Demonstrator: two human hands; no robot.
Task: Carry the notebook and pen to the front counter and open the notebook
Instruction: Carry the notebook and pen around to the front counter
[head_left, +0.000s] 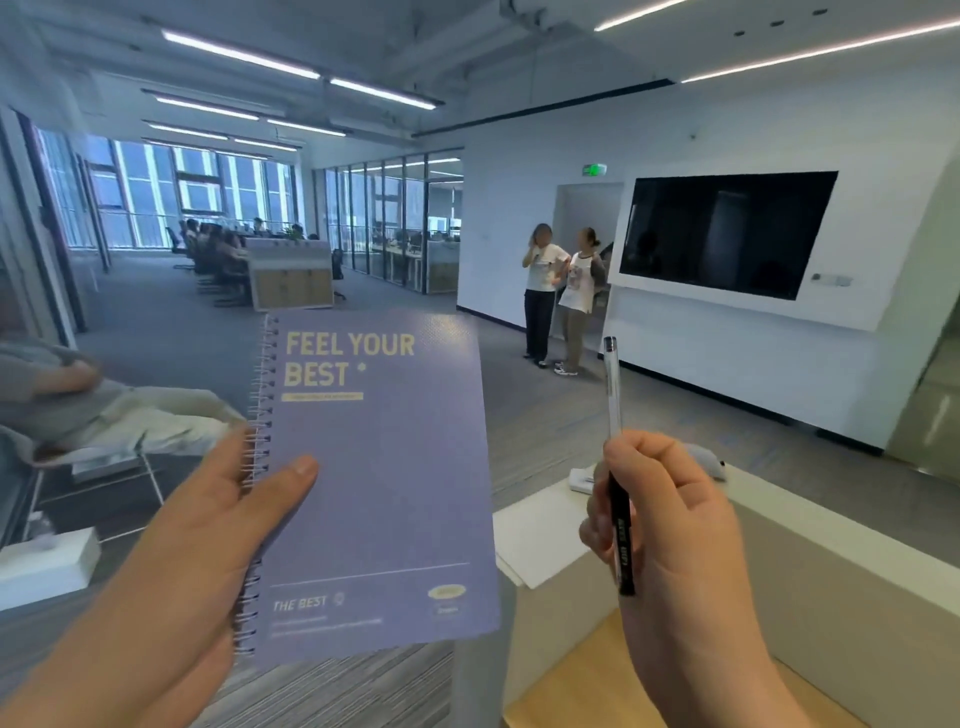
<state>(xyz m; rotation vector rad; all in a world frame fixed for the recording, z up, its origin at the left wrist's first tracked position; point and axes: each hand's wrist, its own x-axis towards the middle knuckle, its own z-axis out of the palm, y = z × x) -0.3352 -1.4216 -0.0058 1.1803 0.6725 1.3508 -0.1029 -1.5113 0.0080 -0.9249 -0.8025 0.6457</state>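
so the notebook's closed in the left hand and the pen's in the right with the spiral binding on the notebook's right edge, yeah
Not quite. The head view shows the spiral binding on the left edge of the notebook, under the thumb of the left hand. The rest holds: it is closed, and the right hand holds the pen.

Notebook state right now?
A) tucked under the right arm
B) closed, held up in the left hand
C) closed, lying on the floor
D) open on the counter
B: the notebook is shut, cover reading FEEL YOUR BEST, held up by the left hand at the spiral edge; the right hand holds the pen.
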